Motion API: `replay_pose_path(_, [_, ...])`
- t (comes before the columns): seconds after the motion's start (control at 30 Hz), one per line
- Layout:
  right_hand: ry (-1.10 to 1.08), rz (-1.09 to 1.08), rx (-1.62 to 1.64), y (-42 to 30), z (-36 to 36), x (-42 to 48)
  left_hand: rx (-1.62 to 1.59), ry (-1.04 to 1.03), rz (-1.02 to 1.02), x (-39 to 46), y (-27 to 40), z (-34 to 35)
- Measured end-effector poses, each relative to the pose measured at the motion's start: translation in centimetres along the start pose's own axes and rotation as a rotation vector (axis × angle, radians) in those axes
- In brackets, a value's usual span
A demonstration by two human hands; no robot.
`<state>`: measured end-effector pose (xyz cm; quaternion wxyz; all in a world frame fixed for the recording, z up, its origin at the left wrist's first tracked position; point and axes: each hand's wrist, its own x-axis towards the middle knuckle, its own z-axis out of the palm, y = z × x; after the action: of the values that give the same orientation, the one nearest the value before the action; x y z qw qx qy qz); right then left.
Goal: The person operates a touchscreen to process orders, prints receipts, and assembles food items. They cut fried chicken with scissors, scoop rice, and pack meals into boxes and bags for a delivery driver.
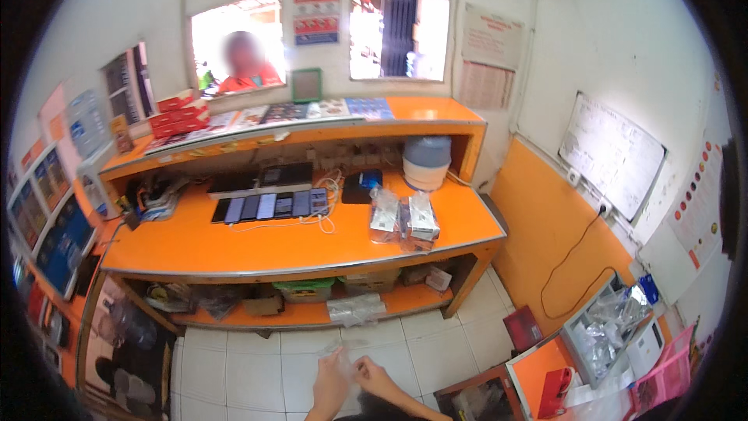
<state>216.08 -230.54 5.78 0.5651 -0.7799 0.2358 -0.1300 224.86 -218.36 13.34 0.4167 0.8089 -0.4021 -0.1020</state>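
At the bottom middle, above the tiled floor, my left hand point(330, 383) and my right hand point(374, 379) are close together. A thin clear plastic bag point(346, 352) is pinched between their fingers. The orange counter point(193, 251) stands in front of me, beyond both hands. On it lies a row of smartphones point(266, 206) with white charging cables point(327, 219). To their right are plastic-wrapped boxes point(421, 219) and a blue-and-white round container point(428, 164). What the bag holds, if anything, is too blurred to tell.
A person point(248, 67) stands outside the left window opening. Red boxes point(178, 117) sit on the upper shelf. Under the counter is a lower shelf point(298, 316) with bins and bags. At right, a grey tray point(584, 356) of plastic packaging and a red paper bag point(554, 392) rest on an orange table.
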Motion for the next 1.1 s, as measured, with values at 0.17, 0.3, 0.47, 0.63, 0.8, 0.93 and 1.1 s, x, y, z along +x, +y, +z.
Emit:
replay_pose_path(0.17, [0.143, 0.033, 0.287, 0.6, -4.0, 11.5, 0.072, 0.049, 0.048, 12.1, -4.0, 3.0])
replay_pose_path(0.3, [0.137, -0.020, 0.215, -0.6, -8.5, 21.3, 0.070, 0.033, 0.165, 22.9, -7.3, 2.1])
replay_pose_path(0.47, [0.126, -0.077, 0.182, -4.5, -11.4, 29.5, 0.035, -0.049, 0.171, 33.5, -6.5, -0.9])
replay_pose_path(0.63, [0.133, -0.058, 0.129, -6.0, -13.5, 35.3, -0.167, -0.091, 0.036, 39.7, -7.7, -1.0])
replay_pose_path(0.8, [0.529, -0.051, 0.163, -2.1, -14.5, 39.7, -0.165, -0.156, 0.057, 42.3, -10.5, -0.2])
replay_pose_path(0.93, [1.199, -0.020, -0.528, -2.2, -16.1, 45.2, -0.195, -0.230, -0.035, 43.6, -11.3, -2.1])
replay_pose_path(1.1, [0.928, 0.303, -0.821, 2.5, -17.0, 49.3, -0.201, -0.213, -0.020, 43.8, -13.5, -4.4])
